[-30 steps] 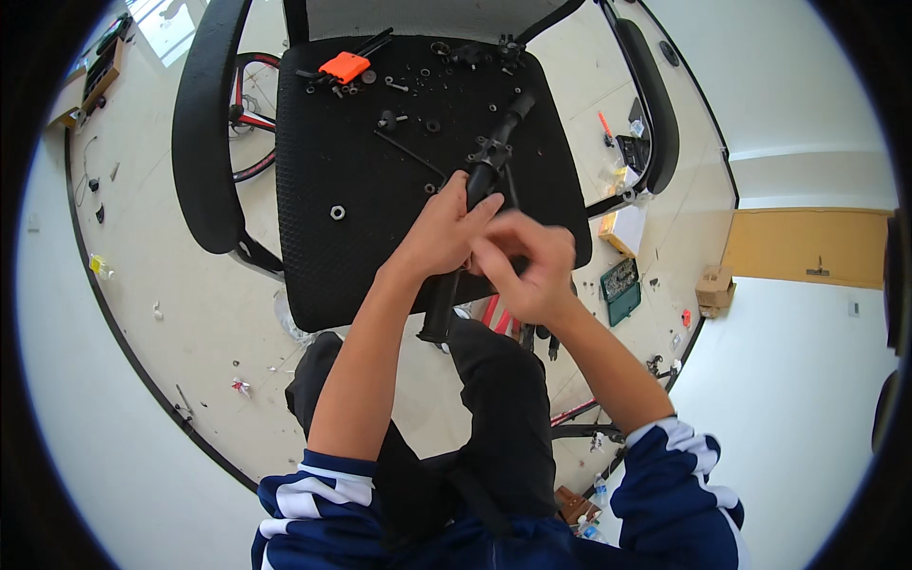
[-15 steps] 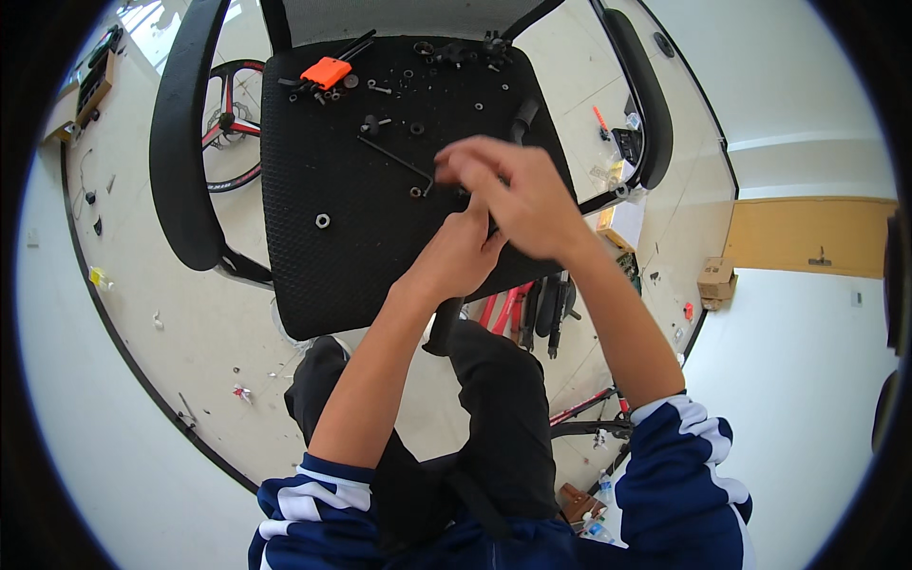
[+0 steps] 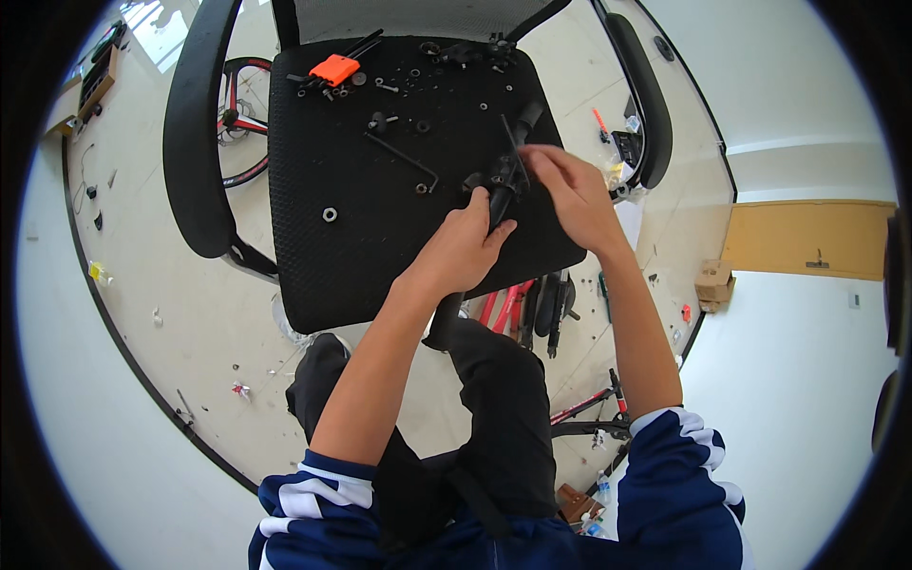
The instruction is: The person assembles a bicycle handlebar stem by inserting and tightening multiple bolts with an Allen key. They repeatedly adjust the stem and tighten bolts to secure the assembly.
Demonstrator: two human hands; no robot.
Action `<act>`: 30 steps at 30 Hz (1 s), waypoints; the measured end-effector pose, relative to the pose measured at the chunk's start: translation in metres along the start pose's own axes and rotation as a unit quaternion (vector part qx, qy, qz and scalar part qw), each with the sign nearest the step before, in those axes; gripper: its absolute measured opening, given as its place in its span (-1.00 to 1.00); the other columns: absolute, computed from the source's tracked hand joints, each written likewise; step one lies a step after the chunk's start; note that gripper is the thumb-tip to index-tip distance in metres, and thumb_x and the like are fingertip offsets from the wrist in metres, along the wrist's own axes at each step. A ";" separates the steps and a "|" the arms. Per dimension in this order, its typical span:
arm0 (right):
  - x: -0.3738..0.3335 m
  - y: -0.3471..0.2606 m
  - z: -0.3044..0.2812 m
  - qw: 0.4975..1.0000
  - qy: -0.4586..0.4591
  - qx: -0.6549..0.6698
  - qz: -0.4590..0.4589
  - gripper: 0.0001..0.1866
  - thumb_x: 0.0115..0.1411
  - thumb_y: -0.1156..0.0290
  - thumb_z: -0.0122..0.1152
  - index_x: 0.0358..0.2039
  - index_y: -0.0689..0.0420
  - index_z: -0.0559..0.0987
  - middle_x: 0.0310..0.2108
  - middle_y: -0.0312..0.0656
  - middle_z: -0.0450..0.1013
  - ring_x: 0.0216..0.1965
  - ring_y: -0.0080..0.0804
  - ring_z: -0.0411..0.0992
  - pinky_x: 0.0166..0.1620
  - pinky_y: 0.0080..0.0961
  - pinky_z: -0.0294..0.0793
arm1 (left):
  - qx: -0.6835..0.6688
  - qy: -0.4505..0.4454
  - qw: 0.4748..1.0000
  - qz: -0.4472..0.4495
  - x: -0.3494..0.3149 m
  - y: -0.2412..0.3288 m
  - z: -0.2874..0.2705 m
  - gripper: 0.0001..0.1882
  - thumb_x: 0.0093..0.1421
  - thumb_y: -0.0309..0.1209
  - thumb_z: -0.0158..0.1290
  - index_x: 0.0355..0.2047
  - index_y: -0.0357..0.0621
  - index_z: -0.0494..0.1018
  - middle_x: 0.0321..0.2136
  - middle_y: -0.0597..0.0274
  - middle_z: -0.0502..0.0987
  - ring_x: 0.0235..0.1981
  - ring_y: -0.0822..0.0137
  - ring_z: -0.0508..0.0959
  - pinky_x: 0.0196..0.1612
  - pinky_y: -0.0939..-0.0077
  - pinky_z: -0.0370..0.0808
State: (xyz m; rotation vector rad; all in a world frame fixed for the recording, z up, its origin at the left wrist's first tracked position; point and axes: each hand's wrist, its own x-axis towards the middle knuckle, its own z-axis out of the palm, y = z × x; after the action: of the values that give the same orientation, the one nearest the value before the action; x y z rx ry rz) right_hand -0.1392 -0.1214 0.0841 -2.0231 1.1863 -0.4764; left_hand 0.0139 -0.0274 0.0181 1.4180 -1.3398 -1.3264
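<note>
A black bicycle handlebar (image 3: 498,209) with a clamp in its middle lies slanted over the chair seat (image 3: 361,275), its near end hanging past the front edge by my knees. My left hand (image 3: 459,245) is closed around it just below the clamp. Up against the clamp stands a thin dark hex key (image 3: 514,141). My right hand (image 3: 573,193), slightly blurred, has its fingertips pinched at this key. Left of the bar, a second hex key (image 3: 402,161) lies loose on the seat, near a small nut (image 3: 421,189).
An orange hex-key holder (image 3: 334,69), a silver nut (image 3: 330,215), bolts and black clamp parts (image 3: 465,54) are scattered over the seat. Armrests (image 3: 195,142) flank it. A red-and-black wheel (image 3: 231,119), bike frame parts (image 3: 579,413) and cardboard boxes (image 3: 714,282) are on the floor.
My right hand has moved right, off the left hand, uncovering the clamp and the hex key at it. The chair has shifted slightly right; my left hand keeps its hold.
</note>
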 end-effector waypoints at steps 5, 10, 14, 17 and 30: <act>-0.012 -0.039 0.026 0.991 -0.030 -0.028 -0.125 -0.70 0.37 0.31 0.07 -0.15 0.25 0.65 -0.27 -0.12 0.62 -0.20 -0.37 0.52 -0.02 -0.48 0.44 | -0.029 0.058 0.990 0.128 0.004 -0.025 0.005 -0.66 0.39 -0.31 0.03 -0.17 -0.41 0.22 -0.51 -0.31 0.54 -0.39 -0.30 0.57 -0.31 0.04 0.46; -0.031 -0.018 -0.011 0.986 0.003 -0.150 -0.069 -0.71 0.34 0.29 0.08 -0.28 0.25 0.67 -0.49 -0.15 0.60 -0.36 -0.29 0.55 -0.09 -0.38 0.42 | -0.012 -0.017 0.999 -0.030 -0.005 0.003 -0.016 -0.65 0.39 -0.30 0.03 -0.15 -0.42 0.24 -0.50 -0.29 0.55 -0.39 -0.25 0.59 -0.30 0.08 0.47; -0.016 0.003 -0.017 0.998 0.044 -0.055 -0.005 -0.69 0.36 0.29 0.09 -0.22 0.28 0.66 -0.28 -0.05 0.62 -0.19 -0.19 0.57 0.02 -0.35 0.46 | -0.007 -0.022 0.999 -0.030 -0.003 0.009 -0.011 -0.64 0.40 -0.28 0.02 -0.15 -0.42 0.25 -0.49 -0.29 0.55 -0.39 -0.23 0.60 -0.31 0.09 0.47; -0.006 -0.007 -0.001 0.999 0.019 -0.023 -0.031 -0.70 0.35 0.30 0.10 -0.22 0.27 0.67 -0.12 -0.03 0.60 -0.04 -0.14 0.53 0.08 -0.35 0.45 | 0.008 0.011 1.000 0.007 -0.001 -0.003 -0.004 -0.64 0.40 -0.27 0.01 -0.14 -0.41 0.25 -0.48 -0.29 0.55 -0.37 -0.23 0.60 -0.29 0.09 0.47; -0.024 0.017 -0.021 0.990 -0.005 -0.131 -0.047 -0.66 0.34 0.19 0.09 -0.17 0.13 0.72 0.33 -0.04 0.31 0.31 -0.11 0.26 0.32 -0.25 0.18 | 0.004 -0.032 0.999 -0.039 -0.004 0.007 -0.013 -0.64 0.41 -0.25 0.01 -0.14 -0.39 0.25 -0.45 -0.32 0.56 -0.35 -0.25 0.61 -0.27 0.07 0.48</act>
State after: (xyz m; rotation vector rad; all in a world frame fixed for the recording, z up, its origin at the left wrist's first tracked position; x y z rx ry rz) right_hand -0.1744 -0.1140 0.0866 -2.3108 1.2039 -0.3705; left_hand 0.0258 -0.0262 0.0279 1.4579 -1.3450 -1.4305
